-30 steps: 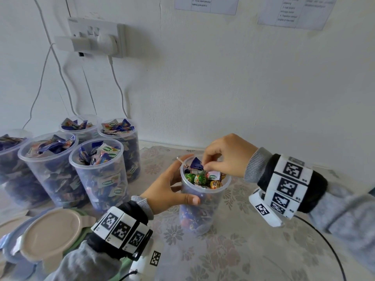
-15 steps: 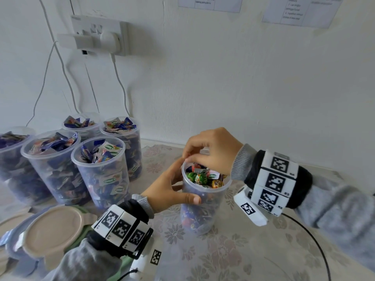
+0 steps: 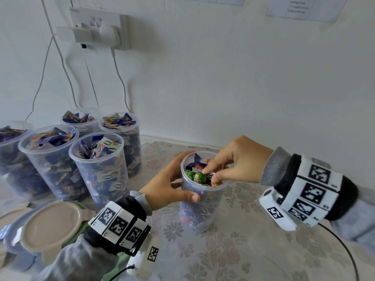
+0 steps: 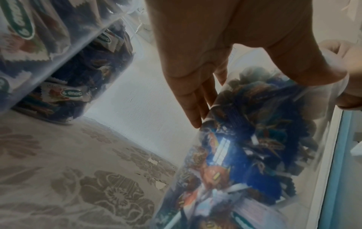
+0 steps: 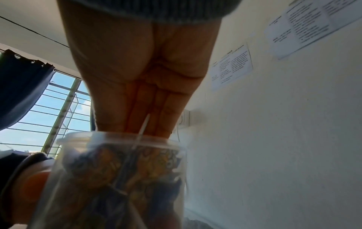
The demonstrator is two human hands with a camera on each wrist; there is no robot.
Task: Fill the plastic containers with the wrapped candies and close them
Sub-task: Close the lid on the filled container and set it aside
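The open container (image 3: pixel 203 191), full of wrapped candies (image 3: pixel 197 176), is stood upright on the floral cloth (image 3: pixel 243 250), right of five filled containers (image 3: pixel 99 169). Its upper wall is gripped by the left hand (image 3: pixel 168 183), thumb in front, fingers curled behind. The candies at its mouth are pressed w/ the right hand (image 3: pixel 235 161), fingertips together. Lids (image 3: pixel 50 226) are stacked front-left of it.
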